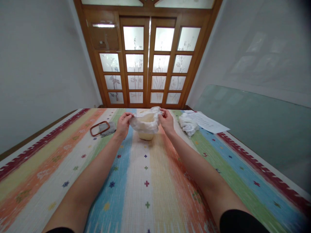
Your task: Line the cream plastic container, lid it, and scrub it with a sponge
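Observation:
A thin white plastic bag (146,125) is stretched open over the top of a small pale yellow bin (145,136) on the bed-like striped surface. My left hand (123,124) pinches the bag's left edge between thumb and fingers. On the opposite side, my right hand (166,121) grips the right edge of the bag. The bag's rim is crumpled, and it hides the upper part of the bin. Only the bin's lower front shows beneath the plastic.
Striped cloth (138,181) covers the surface. To the left lie a brown rectangular frame (99,128) and a folded grey cloth (108,128). A bunched white bag-like bundle (188,124) and a printed sheet (208,122) rest to the right. Wooden glazed doors (148,61) stand beyond.

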Motion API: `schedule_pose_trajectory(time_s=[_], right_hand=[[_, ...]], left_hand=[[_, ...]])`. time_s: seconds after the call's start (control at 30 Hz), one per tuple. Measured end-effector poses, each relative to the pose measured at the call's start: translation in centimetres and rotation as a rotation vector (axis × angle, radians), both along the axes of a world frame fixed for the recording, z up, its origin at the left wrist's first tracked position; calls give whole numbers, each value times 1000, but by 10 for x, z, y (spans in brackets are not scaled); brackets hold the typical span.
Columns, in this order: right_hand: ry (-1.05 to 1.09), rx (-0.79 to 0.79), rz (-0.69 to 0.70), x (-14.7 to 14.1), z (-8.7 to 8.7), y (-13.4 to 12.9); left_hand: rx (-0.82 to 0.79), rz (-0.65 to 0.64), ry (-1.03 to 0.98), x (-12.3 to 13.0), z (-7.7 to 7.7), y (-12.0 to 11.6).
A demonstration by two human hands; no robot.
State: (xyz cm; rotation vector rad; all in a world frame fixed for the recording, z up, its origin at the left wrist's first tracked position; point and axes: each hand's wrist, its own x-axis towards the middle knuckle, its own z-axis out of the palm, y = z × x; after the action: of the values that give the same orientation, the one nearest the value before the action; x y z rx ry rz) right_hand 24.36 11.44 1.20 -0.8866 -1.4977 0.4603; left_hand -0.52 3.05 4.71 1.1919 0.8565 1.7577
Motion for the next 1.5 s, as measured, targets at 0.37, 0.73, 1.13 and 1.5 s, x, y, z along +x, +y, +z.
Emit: schedule_pose_trajectory(time_s=[0.37, 0.73, 1.13, 1.5], right_hand=[[257, 66, -16, 0, 30, -19], [166, 143, 254, -14, 65, -71], [-570, -53, 929, -30, 58, -103], [-677, -107, 990, -40, 29, -86]], left_hand=[[-88, 38, 307, -6, -3, 0], [278, 235, 1008, -4, -11, -4], [-57, 293, 835, -12, -7, 1], [-380, 40, 855, -2, -3, -8]])
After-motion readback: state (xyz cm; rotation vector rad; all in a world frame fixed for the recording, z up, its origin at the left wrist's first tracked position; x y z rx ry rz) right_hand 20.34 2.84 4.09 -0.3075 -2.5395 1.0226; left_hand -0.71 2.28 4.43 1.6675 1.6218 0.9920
